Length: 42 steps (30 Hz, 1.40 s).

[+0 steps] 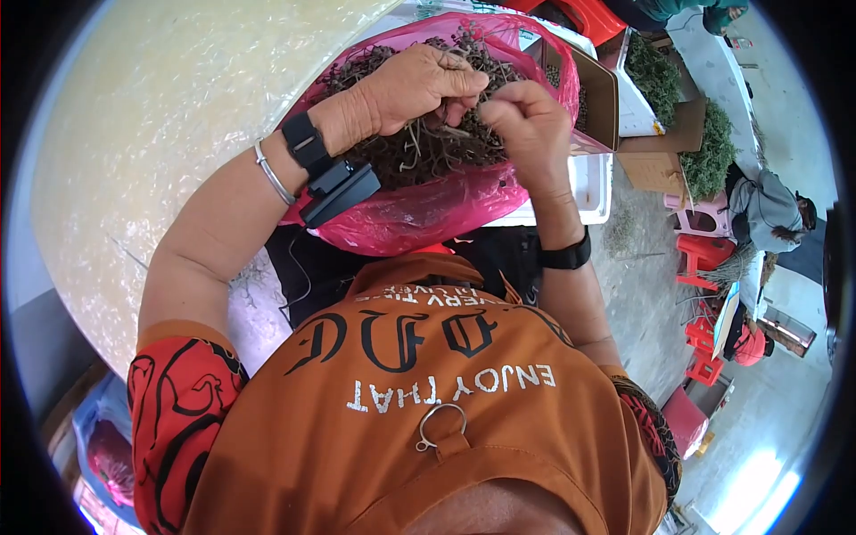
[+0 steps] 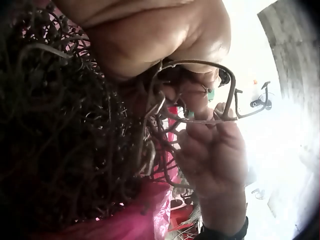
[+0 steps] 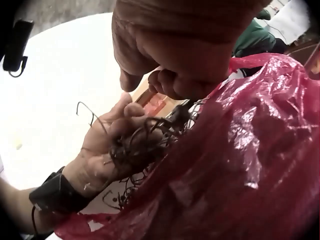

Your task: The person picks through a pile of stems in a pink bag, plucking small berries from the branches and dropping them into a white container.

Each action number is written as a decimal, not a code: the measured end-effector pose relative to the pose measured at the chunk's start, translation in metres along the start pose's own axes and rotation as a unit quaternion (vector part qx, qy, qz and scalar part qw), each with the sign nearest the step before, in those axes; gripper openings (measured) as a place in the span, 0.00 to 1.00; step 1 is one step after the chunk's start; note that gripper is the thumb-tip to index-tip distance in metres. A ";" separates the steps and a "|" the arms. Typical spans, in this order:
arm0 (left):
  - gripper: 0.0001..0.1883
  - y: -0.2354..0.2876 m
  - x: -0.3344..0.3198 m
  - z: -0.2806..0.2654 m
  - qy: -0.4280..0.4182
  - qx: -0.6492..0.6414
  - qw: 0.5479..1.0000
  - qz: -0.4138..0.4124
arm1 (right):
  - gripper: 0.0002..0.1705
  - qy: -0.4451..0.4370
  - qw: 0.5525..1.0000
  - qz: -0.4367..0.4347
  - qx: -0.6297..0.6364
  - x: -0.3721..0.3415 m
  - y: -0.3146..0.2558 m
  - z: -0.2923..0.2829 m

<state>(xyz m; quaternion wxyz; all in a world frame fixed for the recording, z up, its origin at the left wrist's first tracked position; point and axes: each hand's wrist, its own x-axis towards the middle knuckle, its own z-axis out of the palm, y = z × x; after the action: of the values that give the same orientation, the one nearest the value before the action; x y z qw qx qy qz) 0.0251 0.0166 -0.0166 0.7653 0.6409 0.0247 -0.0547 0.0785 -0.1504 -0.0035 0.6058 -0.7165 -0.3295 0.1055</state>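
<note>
Both hands are close together over a pink plastic bag [image 1: 392, 218] heaped with thin, dry, brown curly stems [image 1: 428, 152]. My left hand [image 1: 415, 89] grips a small tangle of these stems [image 3: 142, 140], with curled ends sticking out past the fingers. Facing it, my right hand [image 1: 535, 134] has its fingers curled in, thumb and forefinger pinching at a stem. One looping stem [image 2: 232, 90] runs between the two hands in the left wrist view. The right fingertips are partly hidden behind that loop there, and the right palm is turned away in the right wrist view.
A large pale, shiny sheet-like surface [image 1: 178, 116] spreads to the left. At the right stand an open cardboard box [image 1: 597, 98], boxes of green sprigs [image 1: 655, 76] and red stools [image 1: 704, 259]. A white foam box [image 1: 588, 192] is under the bag. Other people sit farther right.
</note>
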 end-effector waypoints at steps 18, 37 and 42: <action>0.15 0.004 -0.002 -0.004 -0.029 -0.023 0.998 0.052 | 0.04 -0.145 0.962 -0.001 -0.230 -0.057 -0.003 -0.036; 0.08 0.012 -0.009 0.006 -0.060 0.261 0.958 0.103 | 0.11 -0.132 0.961 -0.023 -0.240 -0.019 -0.018 -0.025; 0.09 0.017 -0.003 -0.006 -0.049 0.177 0.980 0.074 | 0.11 -0.072 0.982 -0.032 -0.173 -0.027 -0.041 -0.025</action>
<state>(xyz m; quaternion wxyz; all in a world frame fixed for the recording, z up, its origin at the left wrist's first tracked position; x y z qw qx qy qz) 0.0242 0.0253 -0.0005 0.6417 0.7631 -0.0700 -0.0327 0.0571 -0.1847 0.0346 0.4505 -0.7897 -0.4088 0.0789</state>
